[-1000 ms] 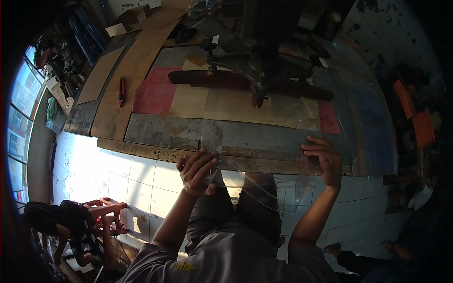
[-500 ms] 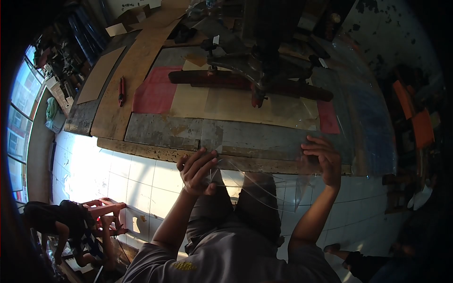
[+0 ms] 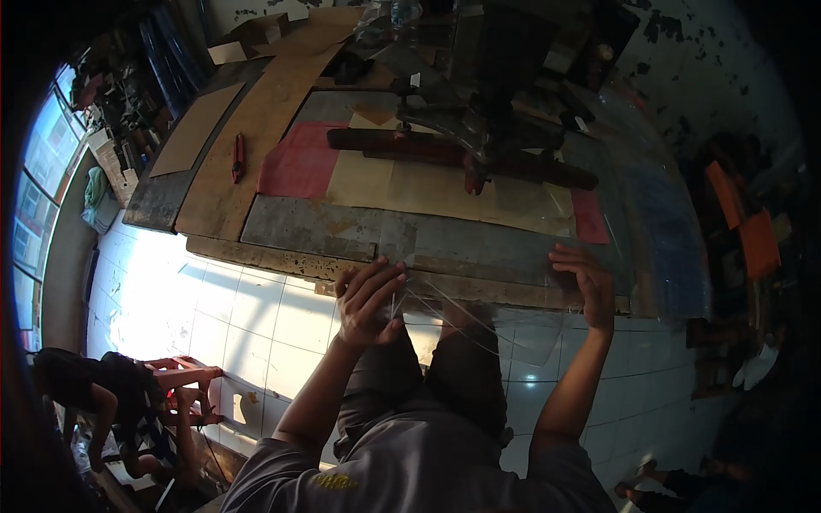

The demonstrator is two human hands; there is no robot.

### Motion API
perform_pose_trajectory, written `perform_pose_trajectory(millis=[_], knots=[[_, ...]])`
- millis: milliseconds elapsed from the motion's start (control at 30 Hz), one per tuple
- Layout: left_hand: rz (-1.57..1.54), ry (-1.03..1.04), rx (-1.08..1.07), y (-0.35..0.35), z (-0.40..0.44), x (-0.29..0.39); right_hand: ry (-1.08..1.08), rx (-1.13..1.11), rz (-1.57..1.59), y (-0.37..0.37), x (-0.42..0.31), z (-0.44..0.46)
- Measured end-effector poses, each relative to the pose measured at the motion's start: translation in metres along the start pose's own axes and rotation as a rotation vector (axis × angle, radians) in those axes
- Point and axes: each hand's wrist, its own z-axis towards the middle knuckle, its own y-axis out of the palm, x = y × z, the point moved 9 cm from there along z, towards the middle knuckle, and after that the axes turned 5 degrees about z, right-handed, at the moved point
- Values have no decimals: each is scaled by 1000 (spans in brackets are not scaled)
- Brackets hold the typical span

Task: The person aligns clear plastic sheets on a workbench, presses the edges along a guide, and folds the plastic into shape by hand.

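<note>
Clear plastic sheeting [image 3: 487, 308] spans between my hands and hangs over the bench's front edge. My left hand [image 3: 370, 301] is closed on its left part, thumb below and fingers above. On the right, my right hand [image 3: 585, 280] touches the sheet's other side, its fingers bent; whether they pinch the sheet is hard to tell. Beyond my hands, a cream sheet [image 3: 462, 203] and a pink piece [image 3: 299, 160] lie on the grey worktop [image 3: 291, 224]. Over them stands the dark machine's long reddish bar [image 3: 385, 145].
A red cutter [image 3: 238, 158] lies on the wooden board at left. Cardboard boxes [image 3: 256, 32] stand at the back left. Another person [image 3: 107, 402] is beside a pink stool [image 3: 184, 376] at lower left. Someone's feet [image 3: 637, 479] show at lower right. Orange pieces [image 3: 758, 244] are at far right.
The camera view has shifted slightly. Both hands remain at the sheet, and its lower edge between them hangs a little differently. The other person's feet at lower right have moved.
</note>
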Motion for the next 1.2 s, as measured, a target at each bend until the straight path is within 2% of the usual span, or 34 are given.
perform_pose_trajectory(millis=[167, 267, 367, 667, 767, 867, 1000, 1100, 1200], knots=[[-5, 18, -37, -4, 1, 3, -40, 19, 136, -9, 4, -3], [-25, 23, -38, -4, 0, 1, -34, 155, 55, -23, 5, -1], [-41, 13, -51, -6, 0, 2, 210, 321, 57, -31, 17, 12], [-69, 7, -33, -7, -2, 1, 471, 116, -104, -26, 77, 58], [-69, -5, -44, -8, -2, 2, 523, 73, -68, -20, 93, 68], [-136, 3, -50, -14, 2, 5, 429, 170, 46, -23, 82, 63], [-259, 46, -162, -31, 16, 10, 369, 283, 229, -30, 28, 37], [-509, -55, -175, -38, 30, -5, 370, 336, 305, -41, 27, 5], [-223, -170, 18, -46, 73, -16, 325, 360, 391, -43, 56, -21]])
